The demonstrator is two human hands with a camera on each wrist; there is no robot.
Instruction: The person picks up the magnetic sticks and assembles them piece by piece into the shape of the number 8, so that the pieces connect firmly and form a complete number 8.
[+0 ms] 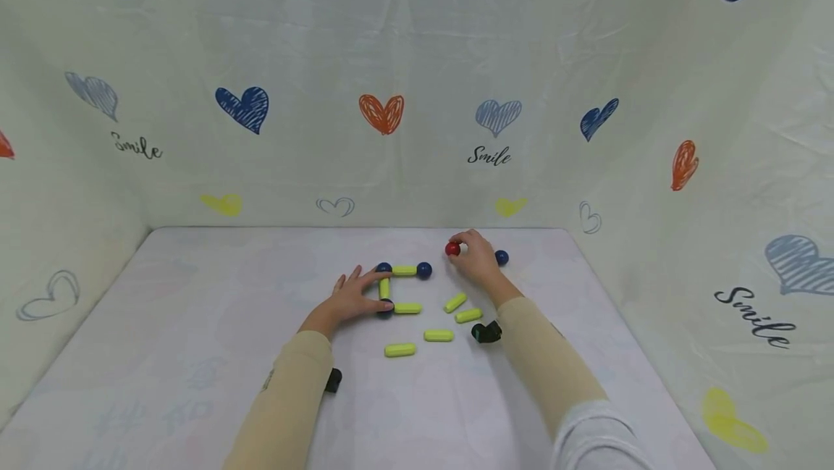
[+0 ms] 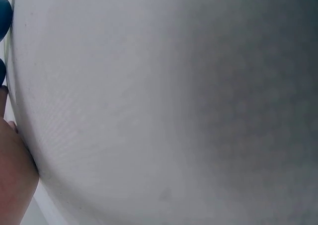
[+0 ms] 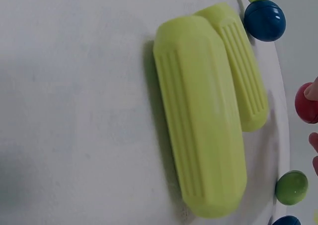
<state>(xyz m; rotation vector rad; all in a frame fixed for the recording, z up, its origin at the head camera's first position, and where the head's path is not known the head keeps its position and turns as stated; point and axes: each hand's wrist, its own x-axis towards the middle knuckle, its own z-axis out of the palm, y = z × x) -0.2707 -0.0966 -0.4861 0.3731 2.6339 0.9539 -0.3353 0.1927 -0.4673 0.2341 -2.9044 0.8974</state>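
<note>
My right hand point(image 1: 478, 260) pinches a red ball point(image 1: 452, 248) between thumb and fingertips near the table's back edge; the right wrist view also shows this red ball point(image 3: 306, 103). My left hand point(image 1: 352, 298) lies spread beside a joined piece of yellow-green rods and blue balls. Its index finger touches the upper left blue ball point(image 1: 384, 267), and its thumb touches the lower blue ball point(image 1: 386, 309). An upright rod point(image 1: 384, 288) links these balls. The top rod point(image 1: 405, 271) ends in another blue ball point(image 1: 424, 270); the lower rod point(image 1: 407, 308) has a free right end.
Loose yellow-green rods point(image 1: 439, 336) lie on the white table point(image 1: 195, 311) between the forearms. A blue ball point(image 1: 502, 258) sits right of my right hand. A green ball point(image 3: 291, 187) shows in the right wrist view. Behind stands a heart-printed curtain point(image 1: 293, 166).
</note>
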